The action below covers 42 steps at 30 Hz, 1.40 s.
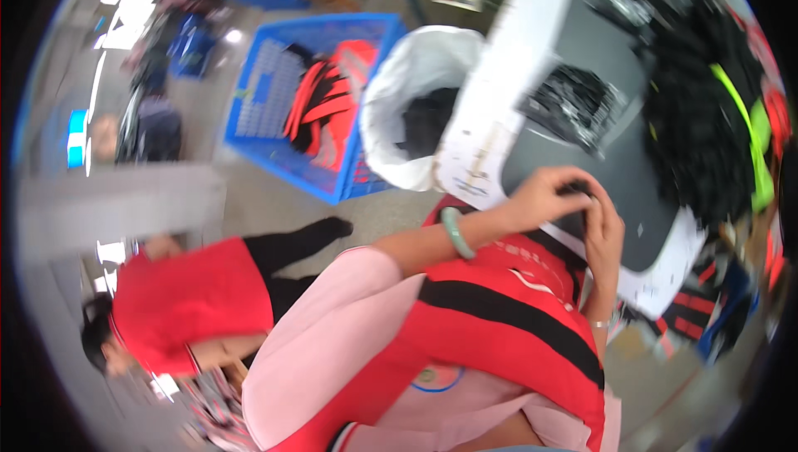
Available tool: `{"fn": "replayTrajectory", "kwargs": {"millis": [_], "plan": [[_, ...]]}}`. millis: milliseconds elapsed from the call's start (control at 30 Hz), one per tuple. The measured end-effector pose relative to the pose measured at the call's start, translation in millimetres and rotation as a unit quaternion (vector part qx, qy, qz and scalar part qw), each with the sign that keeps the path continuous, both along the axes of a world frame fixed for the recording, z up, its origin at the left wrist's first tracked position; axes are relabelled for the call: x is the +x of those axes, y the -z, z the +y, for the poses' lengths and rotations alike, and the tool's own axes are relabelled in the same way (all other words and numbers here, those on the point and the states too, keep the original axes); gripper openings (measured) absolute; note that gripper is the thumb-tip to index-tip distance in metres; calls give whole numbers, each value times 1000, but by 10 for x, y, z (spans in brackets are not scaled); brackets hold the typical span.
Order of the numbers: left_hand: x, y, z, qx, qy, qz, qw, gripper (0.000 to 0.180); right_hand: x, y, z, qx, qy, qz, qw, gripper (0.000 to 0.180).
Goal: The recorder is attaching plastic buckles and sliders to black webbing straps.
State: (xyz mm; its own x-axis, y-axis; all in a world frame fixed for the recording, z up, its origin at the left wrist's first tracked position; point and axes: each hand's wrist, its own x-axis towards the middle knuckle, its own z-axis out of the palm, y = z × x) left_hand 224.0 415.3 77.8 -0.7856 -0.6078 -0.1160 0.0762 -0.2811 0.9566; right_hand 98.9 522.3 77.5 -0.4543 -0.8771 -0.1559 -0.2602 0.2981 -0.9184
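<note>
My left hand (536, 200), with a pale green bangle (457, 232) on its wrist, curls its fingers round a small black item (573, 189). My right hand (606, 237) reaches up to the same item, thumb and fingertips pressed together against it. Both hands hover over the near edge of a table with a dark grey mat (549, 153). The item is mostly covered by my fingers, and its kind cannot be made out. Beyond my hands, a black bundle in clear plastic (575, 103) lies on the mat.
A heap of black fabric with bright yellow-green strips (698, 111) covers the table's right side. Left of the table stand a white-lined bin (399, 78) holding black material and a blue crate (270, 90) with orange and black pieces. A person in red (199, 302) bends at left.
</note>
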Motion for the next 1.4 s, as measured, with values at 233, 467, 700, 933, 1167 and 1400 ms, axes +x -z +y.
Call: {"fn": "replayTrajectory", "kwargs": {"millis": [233,467,700,933,1167,1400], "plan": [[89,56,-6,83,-106,108,985,19,284,-5,-245,-101,47,72,991,15],[252,34,-103,57,-156,109,980,22,354,-190,-457,-115,-55,36,991,14],[378,108,-77,-32,-175,58,982,20,338,-163,-478,-54,-107,39,992,19],[256,140,-109,52,-146,123,980,23,229,-4,-409,-76,-65,-56,993,15],[343,115,-75,58,-135,-3,989,26,210,-105,-397,-97,-115,39,988,19],[285,142,10,126,-182,34,975,26,286,-78,-371,-91,-66,16,994,15]]}}
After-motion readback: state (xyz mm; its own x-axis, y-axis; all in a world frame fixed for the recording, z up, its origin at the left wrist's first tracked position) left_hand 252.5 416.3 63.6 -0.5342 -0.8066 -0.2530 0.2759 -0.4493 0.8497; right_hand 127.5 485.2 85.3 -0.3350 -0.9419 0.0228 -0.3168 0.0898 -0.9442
